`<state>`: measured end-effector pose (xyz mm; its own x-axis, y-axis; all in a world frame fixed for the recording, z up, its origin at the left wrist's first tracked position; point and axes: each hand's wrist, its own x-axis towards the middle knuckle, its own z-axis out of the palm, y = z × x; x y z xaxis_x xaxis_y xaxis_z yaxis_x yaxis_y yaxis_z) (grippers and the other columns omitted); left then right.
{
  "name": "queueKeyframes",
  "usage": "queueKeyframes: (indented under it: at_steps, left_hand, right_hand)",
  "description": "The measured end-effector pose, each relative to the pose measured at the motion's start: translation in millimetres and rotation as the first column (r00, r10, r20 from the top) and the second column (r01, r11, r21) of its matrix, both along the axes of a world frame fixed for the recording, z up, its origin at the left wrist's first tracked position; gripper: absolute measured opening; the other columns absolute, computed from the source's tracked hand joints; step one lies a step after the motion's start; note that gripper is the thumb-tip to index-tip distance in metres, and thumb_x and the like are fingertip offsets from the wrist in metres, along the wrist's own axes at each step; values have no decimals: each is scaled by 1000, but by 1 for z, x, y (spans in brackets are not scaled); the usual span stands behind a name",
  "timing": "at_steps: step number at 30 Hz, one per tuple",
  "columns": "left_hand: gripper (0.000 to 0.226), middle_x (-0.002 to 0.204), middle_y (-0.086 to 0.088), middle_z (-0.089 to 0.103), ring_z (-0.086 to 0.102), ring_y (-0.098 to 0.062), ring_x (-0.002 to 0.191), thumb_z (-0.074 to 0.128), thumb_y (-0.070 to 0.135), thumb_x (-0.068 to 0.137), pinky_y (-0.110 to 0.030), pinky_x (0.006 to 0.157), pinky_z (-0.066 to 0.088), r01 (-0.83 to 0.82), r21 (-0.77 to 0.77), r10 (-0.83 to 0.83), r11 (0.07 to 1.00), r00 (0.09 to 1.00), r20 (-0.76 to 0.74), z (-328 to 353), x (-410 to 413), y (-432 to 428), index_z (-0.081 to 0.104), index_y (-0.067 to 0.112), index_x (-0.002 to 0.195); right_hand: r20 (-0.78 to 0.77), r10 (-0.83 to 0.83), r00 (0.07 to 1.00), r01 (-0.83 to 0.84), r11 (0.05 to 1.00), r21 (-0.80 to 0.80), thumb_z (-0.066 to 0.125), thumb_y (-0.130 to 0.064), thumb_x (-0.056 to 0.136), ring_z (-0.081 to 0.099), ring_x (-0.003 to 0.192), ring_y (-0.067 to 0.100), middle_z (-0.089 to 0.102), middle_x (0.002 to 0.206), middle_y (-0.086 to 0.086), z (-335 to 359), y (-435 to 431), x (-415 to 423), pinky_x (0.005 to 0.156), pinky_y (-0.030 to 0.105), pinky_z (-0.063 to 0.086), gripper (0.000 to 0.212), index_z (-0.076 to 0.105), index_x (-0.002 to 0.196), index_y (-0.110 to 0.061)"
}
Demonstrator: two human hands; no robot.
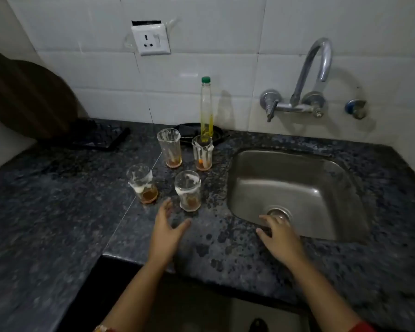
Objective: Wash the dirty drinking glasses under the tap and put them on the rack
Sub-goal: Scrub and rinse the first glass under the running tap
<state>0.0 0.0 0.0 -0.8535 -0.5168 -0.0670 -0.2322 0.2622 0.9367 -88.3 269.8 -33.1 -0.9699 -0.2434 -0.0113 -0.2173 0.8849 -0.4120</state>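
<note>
Glasses stand in a loose cluster of four on the dark speckled counter, just left of the steel sink, probably gathered there so each is a short carry to the tap on the tiled wall above the basin. All four are upright and dirty, with white residue streaked down the inside and brownish dregs at the bottom: a front left glass, a front right glass, a back left glass and a back right glass. A tall bottle with a green cap stands close behind the back right glass, likely kept near the basin for washing up, though its contents cannot be told. The left hand is empty, fingers spread and thumb apart, shaped to wrap the front right glass, which sits just beyond its fingertips and apart from them. The right hand is also empty and spread, palm down over the sink's near rim with fingertips toward the drain; whether it touches the rim cannot be told. No water runs, no glass is washed, and no rack is clearly identifiable.
</note>
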Motion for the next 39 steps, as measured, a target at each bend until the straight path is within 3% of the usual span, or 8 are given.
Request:
queueKeyframes:
  at_steps: [6,17,21,24,28,34,37,39]
  left_hand:
    - [88,146,-1,45,44,-17,132,82,12,74,-38,107,39,-96,64,99,993,994,-46,-7,-58,16,31,20,145]
    - [55,105,6,65,61,-11,101,87,6,67,-21,86,45,-313,32,314,949,940,-136,-3,-85,41,58,17,112]
    - [56,106,13,68,64,0,100,89,10,64,-17,87,50,-145,57,152,988,976,-154,11,-103,55,61,22,111]
    - [57,108,3,72,68,-6,100,88,10,63,-21,86,53,73,142,-50,987,986,-160,27,-127,72,62,13,114]
    - [47,108,-10,73,70,-23,101,80,13,74,-40,91,56,344,216,-309,914,933,-183,37,-157,101,63,3,117]
    - [50,116,0,69,67,-12,107,71,14,85,-29,92,53,552,255,-544,794,832,-108,40,-187,127,50,17,130]
    - [38,115,7,69,64,-12,111,59,38,86,-31,97,51,611,343,-634,714,771,-54,44,-199,129,58,26,122]
    - [51,129,2,63,59,-15,118,51,53,84,-36,105,45,530,276,-551,802,835,-4,45,-219,125,58,26,126]
  right_hand:
    - [337,149,930,-179,982,60,37,-66,88,61,93,17,67,102,-3,11,18,-22,69,28,44,46,62,100,-29]
    - [571,251,782,-191,968,-164,54,-77,69,63,83,0,70,90,-11,4,33,-64,81,27,50,51,71,85,-31]
    - [577,306,757,-32,900,-435,66,-39,84,65,95,7,70,97,-10,7,26,-76,96,40,50,11,65,94,-40]
    - [446,329,832,14,792,-611,68,-19,85,59,108,9,61,114,-14,30,7,-84,97,33,48,43,50,112,-47]
    - [281,335,899,-37,700,-714,76,-26,78,48,122,-5,49,135,-20,48,-12,-96,97,20,45,74,36,139,-37]
    - [291,81,953,185,603,-776,82,-12,69,66,101,8,67,111,-4,53,-1,-109,85,32,57,61,52,121,-22]
    - [324,4,946,251,623,-741,85,-18,65,64,99,9,65,109,-4,49,15,-110,81,26,55,60,53,115,-25]
    - [342,-41,939,287,645,-709,85,-19,65,62,99,6,63,109,-6,49,27,-112,83,23,52,61,50,115,-25]
